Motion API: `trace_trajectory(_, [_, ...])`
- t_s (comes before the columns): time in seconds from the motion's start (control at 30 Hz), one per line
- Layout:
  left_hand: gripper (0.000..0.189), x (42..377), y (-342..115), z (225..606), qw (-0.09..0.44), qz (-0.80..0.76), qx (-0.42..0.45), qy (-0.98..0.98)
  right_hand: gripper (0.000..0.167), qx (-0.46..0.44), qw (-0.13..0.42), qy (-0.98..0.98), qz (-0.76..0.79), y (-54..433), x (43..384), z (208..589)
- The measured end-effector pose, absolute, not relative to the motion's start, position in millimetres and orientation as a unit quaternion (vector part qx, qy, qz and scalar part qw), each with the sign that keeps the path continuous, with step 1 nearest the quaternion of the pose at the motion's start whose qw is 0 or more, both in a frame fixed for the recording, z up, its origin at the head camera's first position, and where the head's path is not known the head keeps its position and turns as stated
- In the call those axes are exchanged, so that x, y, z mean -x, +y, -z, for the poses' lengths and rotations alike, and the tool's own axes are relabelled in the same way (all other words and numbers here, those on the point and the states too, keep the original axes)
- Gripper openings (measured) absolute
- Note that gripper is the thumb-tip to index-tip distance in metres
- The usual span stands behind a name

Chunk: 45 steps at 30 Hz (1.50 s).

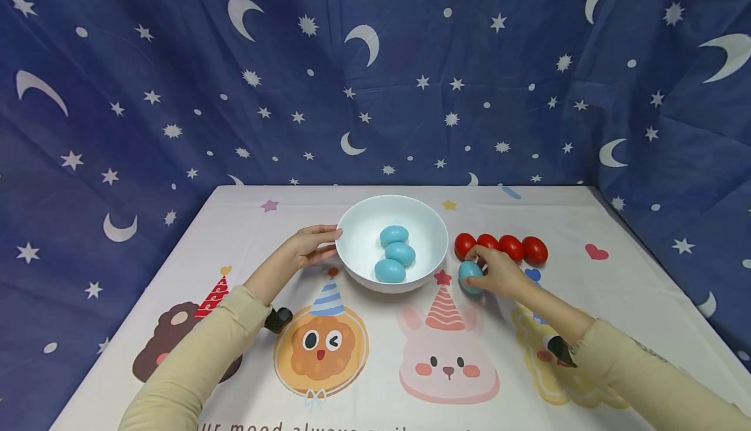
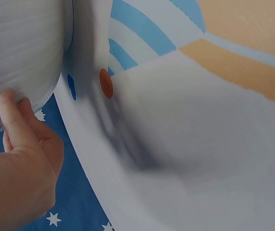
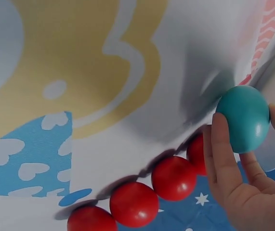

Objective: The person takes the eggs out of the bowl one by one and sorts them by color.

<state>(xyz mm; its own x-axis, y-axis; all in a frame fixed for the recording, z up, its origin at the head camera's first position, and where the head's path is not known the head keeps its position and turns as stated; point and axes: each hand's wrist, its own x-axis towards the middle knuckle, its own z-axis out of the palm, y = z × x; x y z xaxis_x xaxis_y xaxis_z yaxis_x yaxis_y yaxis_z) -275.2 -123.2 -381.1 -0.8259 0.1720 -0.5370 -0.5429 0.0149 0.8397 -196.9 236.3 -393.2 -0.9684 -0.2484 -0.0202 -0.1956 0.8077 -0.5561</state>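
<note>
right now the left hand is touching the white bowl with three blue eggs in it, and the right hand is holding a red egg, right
Not quite: the right hand holds a blue egg, not a red one, as the right wrist view shows. The left hand does touch the white bowl with three blue eggs in it.

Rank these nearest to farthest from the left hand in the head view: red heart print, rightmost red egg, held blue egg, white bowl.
1. White bowl: touching the left hand, on its right.
2. Held blue egg: right of the bowl, in the right hand.
3. Rightmost red egg: right end of the row.
4. Red heart print: farthest right.
</note>
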Motion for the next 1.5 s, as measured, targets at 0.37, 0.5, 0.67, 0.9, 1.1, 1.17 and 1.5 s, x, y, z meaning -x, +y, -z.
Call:
trace_trajectory(0.37, [0.044,273,-123,379,0.260,-0.693,0.135,0.659,0.039,0.096,0.072,0.956,0.268,234,199,395])
trace_trajectory(0.5, [0.042,272,-123,378,0.259,-0.697,0.136,0.655,0.040,0.100,0.073,0.956,0.265,235,199,393])
trace_trajectory(0.67, [0.038,272,-122,378,0.257,-0.700,0.139,0.652,0.042,0.101,0.064,0.960,0.255,235,199,392])
trace_trajectory(0.9, [0.038,273,-123,379,0.260,-0.694,0.148,0.655,0.041,0.102,0.064,0.960,0.252,237,200,392])
trace_trajectory(1.1, [0.034,274,-123,378,0.261,-0.697,0.145,0.652,0.039,0.104,0.061,0.960,0.254,237,201,388])
trace_trajectory(1.17, [0.034,273,-123,378,0.261,-0.697,0.144,0.652,0.038,0.103,0.061,0.960,0.252,236,202,388])
trace_trajectory(1.5, [0.041,274,-124,378,0.264,-0.695,0.141,0.653,0.038,0.107,0.067,0.964,0.236,237,204,378])
